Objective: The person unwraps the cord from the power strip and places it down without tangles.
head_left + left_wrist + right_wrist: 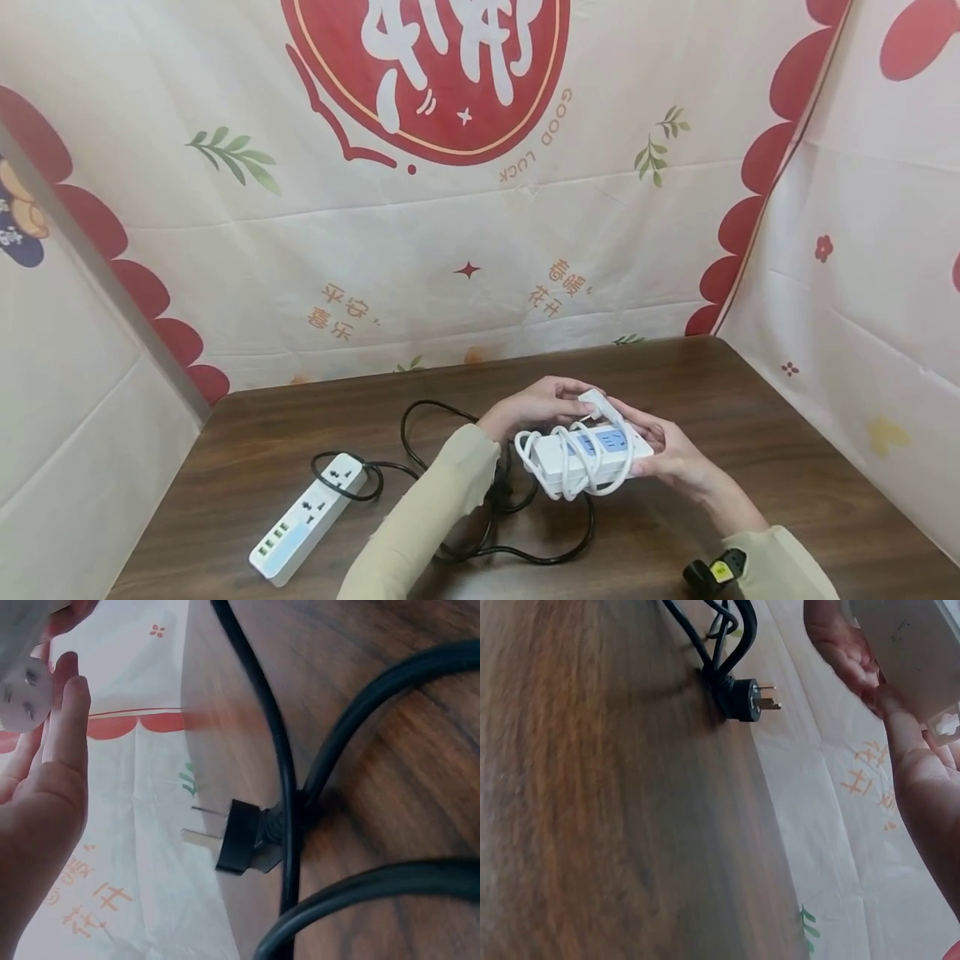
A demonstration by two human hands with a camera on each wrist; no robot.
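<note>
A white power strip [551, 457] with blue socket panels is held up over the table, its white cord [592, 467] wound around it in several loops. My right hand [671, 454] grips the strip's right end, thumb at the near edge and fingers behind. At the strip's far side, my left hand [546, 407] pinches the cord's white plug [595, 403] between thumb and fingers. The plug's pins show beside the left thumb in the left wrist view. Seen from the right wrist, the strip's plain underside [911, 656] rests against the right fingers.
A second white strip [307, 521] with sockets and USB ports lies on the brown table [750, 417] at left. Its black cord [525, 557] loops loosely below the hands, ending in a black plug [238, 836]. Printed cloth walls [450, 225] enclose the back and sides.
</note>
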